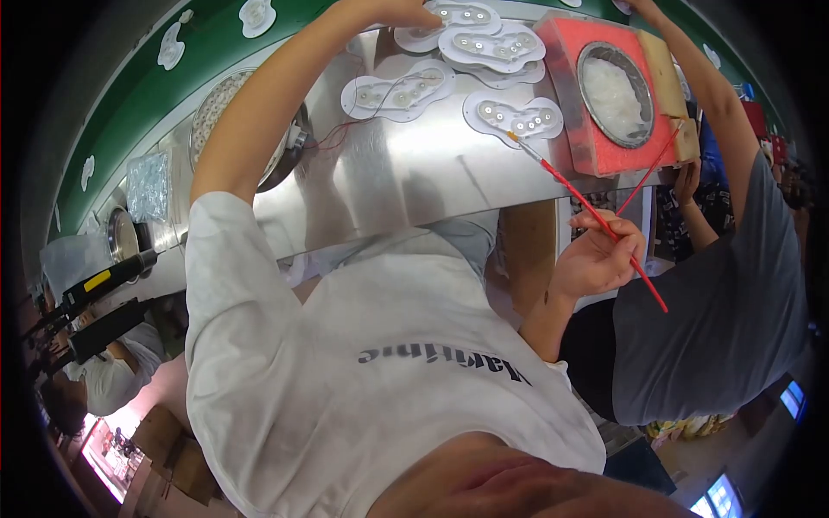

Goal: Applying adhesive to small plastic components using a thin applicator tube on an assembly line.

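Note:
My left hand (404,12) is at the top edge of the view, partly cut off, its thumb over the end of a white sole-shaped plate (466,15) with round metal discs. My right hand (600,259) pinches a red-handled paintbrush (577,192), whose tip lies over another white plate (527,119). A second thin red stick (649,173) rises behind my right fingers; whether I hold it too is unclear. Beside my left hand lie stacked white plates (492,47) and a single plate with thin wires (397,91).
A round bowl of pale, clear gel (615,95) sits in a red foam block (561,60) at right. Left stand a round container of small pieces (216,112) and a plastic bag (148,187). A green conveyor belt (207,39) runs behind the metal table (380,186). A co-worker (717,302) is close at right.

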A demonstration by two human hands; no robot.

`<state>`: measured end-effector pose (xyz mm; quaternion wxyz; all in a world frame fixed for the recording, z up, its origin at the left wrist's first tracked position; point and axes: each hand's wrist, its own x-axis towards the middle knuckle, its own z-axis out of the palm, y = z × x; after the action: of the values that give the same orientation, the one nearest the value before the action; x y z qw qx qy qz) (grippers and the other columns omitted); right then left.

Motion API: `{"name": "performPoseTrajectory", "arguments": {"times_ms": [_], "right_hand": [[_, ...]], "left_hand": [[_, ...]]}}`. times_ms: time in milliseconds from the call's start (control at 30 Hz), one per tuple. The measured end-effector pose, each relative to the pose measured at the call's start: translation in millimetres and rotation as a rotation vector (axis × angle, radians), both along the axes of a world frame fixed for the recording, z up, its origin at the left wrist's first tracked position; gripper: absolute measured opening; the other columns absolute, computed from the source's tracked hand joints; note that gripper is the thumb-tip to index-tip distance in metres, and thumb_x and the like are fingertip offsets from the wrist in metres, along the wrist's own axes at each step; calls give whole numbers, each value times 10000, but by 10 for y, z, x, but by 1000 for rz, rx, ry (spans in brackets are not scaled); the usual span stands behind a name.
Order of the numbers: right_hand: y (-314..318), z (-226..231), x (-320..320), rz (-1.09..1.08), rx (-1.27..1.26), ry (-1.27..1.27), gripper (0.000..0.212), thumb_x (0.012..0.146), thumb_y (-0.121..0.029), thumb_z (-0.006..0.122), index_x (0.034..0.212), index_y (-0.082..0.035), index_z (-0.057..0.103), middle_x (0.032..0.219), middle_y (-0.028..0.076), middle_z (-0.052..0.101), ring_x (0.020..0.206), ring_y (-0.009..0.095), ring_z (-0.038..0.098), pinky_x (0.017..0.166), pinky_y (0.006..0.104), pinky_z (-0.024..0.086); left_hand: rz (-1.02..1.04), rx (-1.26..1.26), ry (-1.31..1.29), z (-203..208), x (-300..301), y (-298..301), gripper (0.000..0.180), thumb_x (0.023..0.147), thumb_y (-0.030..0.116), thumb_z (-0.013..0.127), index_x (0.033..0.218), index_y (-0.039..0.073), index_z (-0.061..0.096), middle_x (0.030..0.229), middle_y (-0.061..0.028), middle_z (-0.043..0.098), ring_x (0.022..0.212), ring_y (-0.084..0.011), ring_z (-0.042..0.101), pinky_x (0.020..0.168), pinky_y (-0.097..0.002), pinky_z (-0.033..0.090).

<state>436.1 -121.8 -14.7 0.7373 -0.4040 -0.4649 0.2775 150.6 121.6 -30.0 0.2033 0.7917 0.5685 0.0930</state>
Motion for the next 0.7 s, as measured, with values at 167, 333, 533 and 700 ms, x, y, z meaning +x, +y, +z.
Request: {"name": "performPoseTrajectory", "arguments": {"times_ms": [167,333,533,700], "right_hand": [[6,-30,20,25,-22,1,307,963,-244,363,864,17,492,644,199,593,542,250,558,519,341,481],[3,-35,47,-3,-47,-1,296,960,-238,370,871,17,491,653,199,594,540,247,555,517,340,480],[167,-63,269,-240,-25,-78,294,969,-236,392,873,23,492,674,186,603,551,251,595,542,321,517],[618,47,364,-369,26,-398,262,976,-179,428,889,50,522,724,178,636,600,226,634,591,324,549]], "left_hand": [[63,-182,-149,114,-65,141,524,698,312,759,1039,-71,652,1089,-214,640,1004,-284,608,858,-338,470],[181,-353,-545,79,-155,204,445,760,255,724,1042,-78,634,1017,-148,636,908,-225,597,776,-303,470],[319,-645,-1523,403,-443,-96,382,881,115,513,1213,-70,477,1002,-192,616,875,-255,624,848,-365,530],[206,-690,-1877,741,-167,-1168,372,925,209,459,1203,-37,489,983,-185,620,834,-271,634,813,-381,538]]}}
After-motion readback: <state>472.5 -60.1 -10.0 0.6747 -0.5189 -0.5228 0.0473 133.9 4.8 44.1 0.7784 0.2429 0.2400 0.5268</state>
